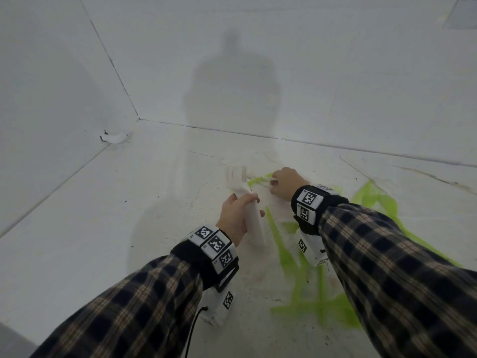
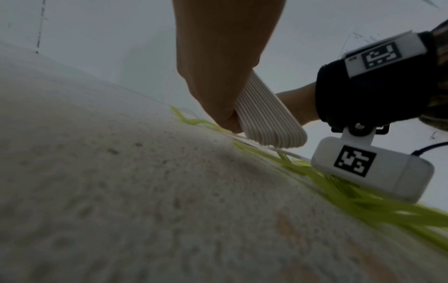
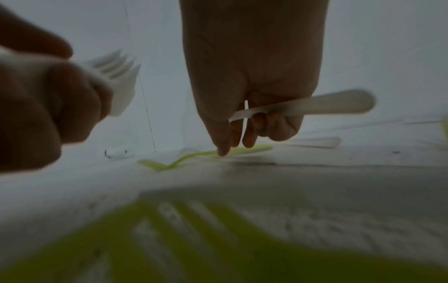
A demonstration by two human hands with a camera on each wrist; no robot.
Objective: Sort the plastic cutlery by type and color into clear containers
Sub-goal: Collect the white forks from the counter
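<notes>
— While the left hand (image 1: 236,215) grips a stack of white forks (image 1: 245,202), what's the right hand (image 1: 286,186) doing?
— Pinching 1 white piece (image 3: 315,105), fingertip (image 3: 222,151) touching a green fork (image 3: 194,158) on the white surface (image 1: 103,215); more green cutlery (image 1: 309,280) lies beside it.

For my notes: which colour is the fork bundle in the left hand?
White, clearest in the head view: stacked forks in the left hand.

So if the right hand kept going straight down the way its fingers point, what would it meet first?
Probably the green fork on the table; the right hand, already holding a white utensil, has one fingertip at it.
</notes>
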